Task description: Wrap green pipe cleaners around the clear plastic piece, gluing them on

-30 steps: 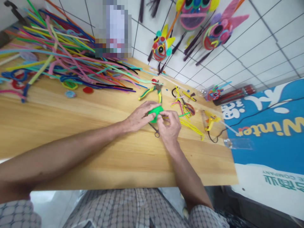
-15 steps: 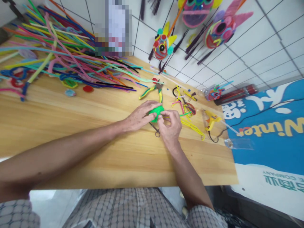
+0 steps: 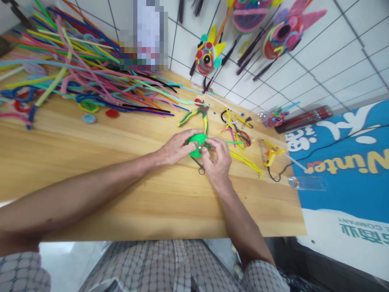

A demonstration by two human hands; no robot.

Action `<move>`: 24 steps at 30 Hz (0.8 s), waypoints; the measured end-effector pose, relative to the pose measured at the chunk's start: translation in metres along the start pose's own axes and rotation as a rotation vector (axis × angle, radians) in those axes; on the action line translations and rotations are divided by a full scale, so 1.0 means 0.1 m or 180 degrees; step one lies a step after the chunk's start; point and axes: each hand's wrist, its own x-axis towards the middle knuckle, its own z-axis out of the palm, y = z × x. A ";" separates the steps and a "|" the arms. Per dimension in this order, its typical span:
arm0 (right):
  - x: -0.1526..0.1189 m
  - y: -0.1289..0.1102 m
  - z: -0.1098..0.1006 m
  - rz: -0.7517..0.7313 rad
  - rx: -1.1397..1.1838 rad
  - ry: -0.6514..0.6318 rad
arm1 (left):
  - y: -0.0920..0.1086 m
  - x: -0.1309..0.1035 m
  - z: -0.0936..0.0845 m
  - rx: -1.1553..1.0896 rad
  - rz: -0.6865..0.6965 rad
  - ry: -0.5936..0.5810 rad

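Note:
Both hands hold a round green coil [image 3: 193,151], which looks like wound pipe cleaner, low over the wooden table. My left hand [image 3: 174,149] grips its left side, thumb on top and fingers behind. My right hand [image 3: 217,157] pinches the right edge between thumb and fingertips, and a green tail [image 3: 234,142] sticks out past the knuckles. Beneath the coil, part of a dark-handled tool with a ring end [image 3: 201,170] shows; the rest of it is hidden. Just beyond the hands lie pliers [image 3: 194,116] with yellow-green handles, spread apart.
Many coloured pipe cleaners [image 3: 91,77] are piled at the back left. To the right lie yellow pipe cleaners [image 3: 247,162], scissors [image 3: 244,138] and a yellow glue gun [image 3: 271,155] with a black cord. Colourful mask-like ornaments [image 3: 208,56] hang on the tiled wall.
The green coil has turned and now shows more of its flat round face. My right fingers have shifted slightly along its edge, and the green tail has swung a little.

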 end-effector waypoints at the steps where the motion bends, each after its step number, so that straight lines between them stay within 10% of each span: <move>1: 0.00 0.01 0.00 -0.0028 -0.0015 -0.0011 | 0.01 0.00 -0.01 -0.0039 -0.0046 -0.0033; 24: -0.02 -0.02 -0.11 0.0804 -0.0028 0.0138 | 0.05 -0.02 -0.02 0.0306 0.0204 -0.0339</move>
